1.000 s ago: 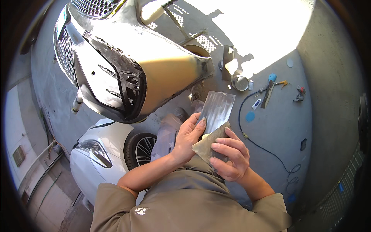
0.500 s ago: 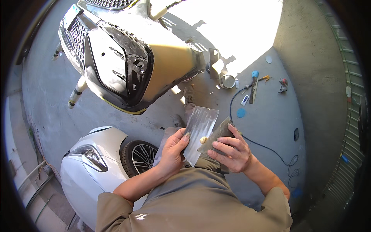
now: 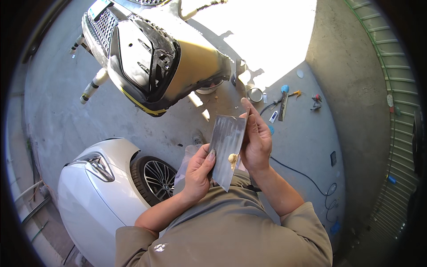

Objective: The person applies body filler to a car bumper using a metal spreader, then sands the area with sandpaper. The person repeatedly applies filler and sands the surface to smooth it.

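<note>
My left hand (image 3: pixel 199 169) grips a thin, flat rectangular metal plate (image 3: pixel 224 135) by its left edge, thumb on top. A lump of cream-coloured putty (image 3: pixel 232 159) sits near the plate's right edge. In my right hand (image 3: pixel 258 147) is a putty spreader (image 3: pixel 247 112), pinched between thumb and fingers and turned nearly edge-on. The spreader stands along the plate's right side, just above the putty. Its lower edge seems to meet the plate, though the contact is partly hidden by my right hand.
A car bumper (image 3: pixel 198 66) with a yellowish patch stands on supports ahead. A white car (image 3: pixel 91 182) with a black wheel (image 3: pixel 155 180) is at left. On the floor at right lie a round tin (image 3: pixel 255 95), a tube (image 3: pixel 273 117), a red-topped tool (image 3: pixel 316 102) and a dark hose (image 3: pixel 296 169).
My right hand has rotated the spreader from showing its broad face to nearly edge-on and raised it along the plate. The putty now lies on the plate; before, it showed at the spreader's edge.
</note>
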Demonstrator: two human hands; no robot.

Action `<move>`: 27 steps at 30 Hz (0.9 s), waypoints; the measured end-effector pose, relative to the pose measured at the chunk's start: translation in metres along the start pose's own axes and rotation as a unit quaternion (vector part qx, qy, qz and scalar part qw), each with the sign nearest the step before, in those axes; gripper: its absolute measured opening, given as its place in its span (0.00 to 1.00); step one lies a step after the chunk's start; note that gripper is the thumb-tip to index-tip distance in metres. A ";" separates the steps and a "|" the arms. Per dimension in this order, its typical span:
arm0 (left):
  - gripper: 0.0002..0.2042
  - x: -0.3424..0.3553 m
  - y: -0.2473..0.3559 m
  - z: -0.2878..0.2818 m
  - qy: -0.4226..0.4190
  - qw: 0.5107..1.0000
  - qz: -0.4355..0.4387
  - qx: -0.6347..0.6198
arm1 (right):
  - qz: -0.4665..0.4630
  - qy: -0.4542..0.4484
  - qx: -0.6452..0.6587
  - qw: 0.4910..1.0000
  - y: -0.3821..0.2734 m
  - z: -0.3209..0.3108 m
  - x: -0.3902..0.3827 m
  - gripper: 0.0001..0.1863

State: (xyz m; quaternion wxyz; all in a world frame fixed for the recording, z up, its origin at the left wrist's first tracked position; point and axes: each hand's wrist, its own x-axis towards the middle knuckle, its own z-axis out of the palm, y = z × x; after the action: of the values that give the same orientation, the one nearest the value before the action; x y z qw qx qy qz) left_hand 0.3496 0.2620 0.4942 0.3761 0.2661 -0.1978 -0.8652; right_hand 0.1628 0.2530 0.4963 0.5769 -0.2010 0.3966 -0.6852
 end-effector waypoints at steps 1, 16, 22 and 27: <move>0.17 0.000 -0.001 0.003 0.049 0.999 0.017 -0.009 | 0.018 -0.016 0.016 1.000 0.007 0.003 -0.012 0.30; 0.17 0.062 -0.087 0.127 0.000 0.970 -0.019 0.243 | -0.030 0.083 -0.232 0.969 -0.111 -0.182 -0.099 0.32; 0.17 0.077 -0.127 0.165 -0.101 0.852 0.027 0.512 | -0.165 0.097 -0.547 0.815 -0.159 -0.237 -0.085 0.33; 0.18 0.091 -0.143 0.176 -0.004 0.918 -0.039 0.394 | -0.109 0.059 -0.508 0.852 -0.144 -0.227 -0.121 0.34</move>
State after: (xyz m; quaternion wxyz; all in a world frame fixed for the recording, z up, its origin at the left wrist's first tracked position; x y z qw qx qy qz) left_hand 0.1116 0.3095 0.5256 0.2059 0.3972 -0.5134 -0.7323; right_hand -0.0635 0.4416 0.4930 0.2912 -0.4678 0.6981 -0.4573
